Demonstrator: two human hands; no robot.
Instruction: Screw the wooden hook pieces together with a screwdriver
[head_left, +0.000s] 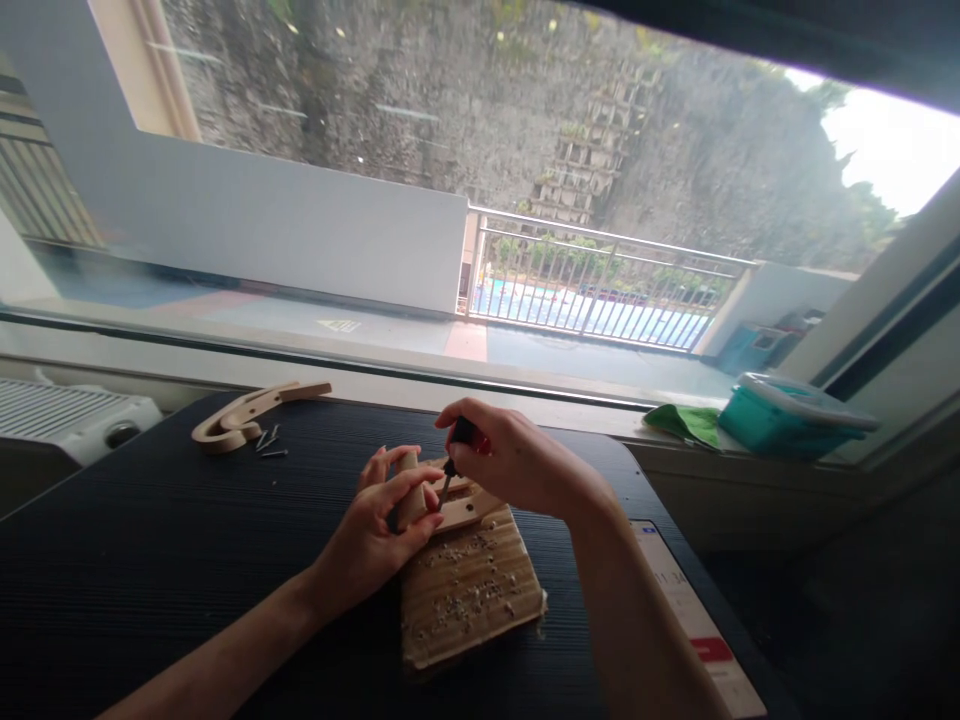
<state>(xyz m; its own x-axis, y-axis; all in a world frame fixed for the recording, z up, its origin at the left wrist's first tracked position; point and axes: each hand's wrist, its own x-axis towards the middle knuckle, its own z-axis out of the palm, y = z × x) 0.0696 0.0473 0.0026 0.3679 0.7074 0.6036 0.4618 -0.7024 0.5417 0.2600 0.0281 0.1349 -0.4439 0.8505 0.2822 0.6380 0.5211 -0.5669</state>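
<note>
In my right hand [502, 445] is a screwdriver [465, 435] with a black and red handle, its shaft slanting down beside the fingertips of my left hand [386, 505]. The left fingers are closed around a pale wooden block [411, 490]. Against that block lies a flat wooden piece with dark holes [469, 508], partly covered by both hands. Under them sits a brown cardboard pad [480, 600] strewn with small shavings. The tip of the screwdriver is hard to make out near my left thumb.
Curved wooden pieces [244, 415] and several screws [270, 440] lie at the table's far left. A phone [697, 610] rests by the right edge of the black table [300, 530]. On the window sill are a green cloth [686, 425] and a teal box [791, 420].
</note>
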